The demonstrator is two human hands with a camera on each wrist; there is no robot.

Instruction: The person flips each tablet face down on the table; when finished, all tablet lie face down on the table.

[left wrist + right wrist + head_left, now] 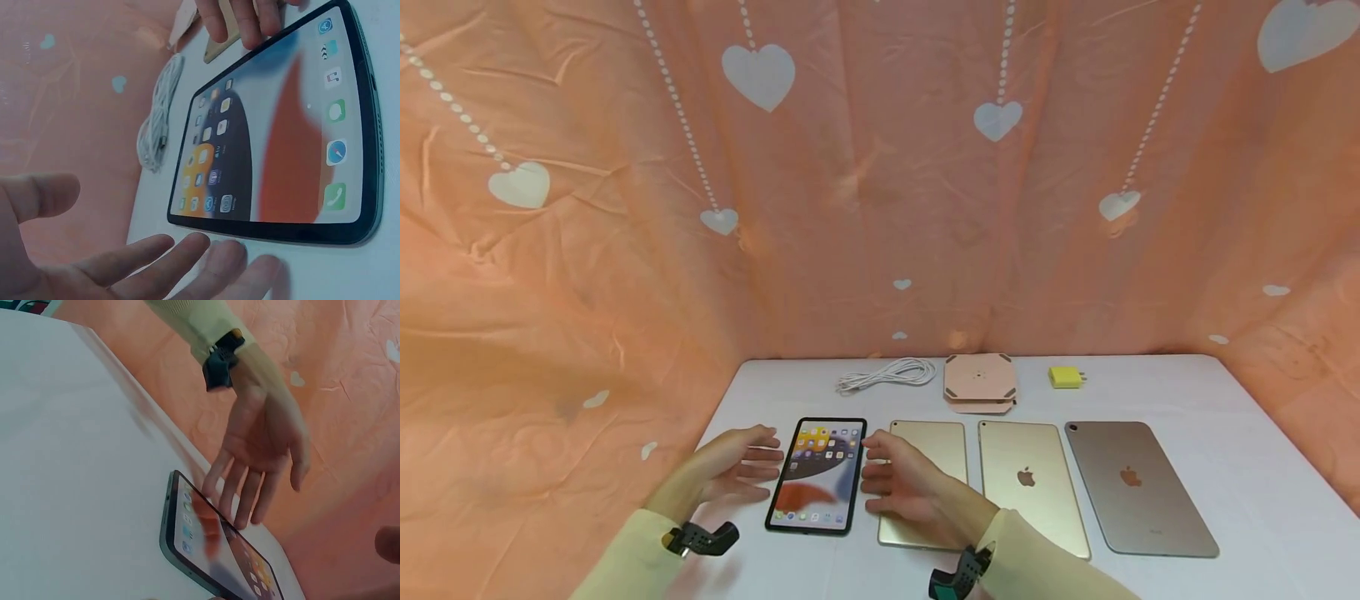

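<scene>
A tablet with its screen lit lies face up on the white table, showing rows of app icons. My left hand is at its left edge, palm turned inward and fingers straight. On the other side my right hand faces it the same way, fingertips right at the tablet's right edge. In the left wrist view the left fingers spread beside the tablet, holding nothing. The right hand partly covers a gold tablet lying face down.
Right of that lie another gold tablet and a grey tablet, both back up. Along the far edge are a coiled white cable, a pink folding stand and a yellow charger plug. An orange curtain stands behind.
</scene>
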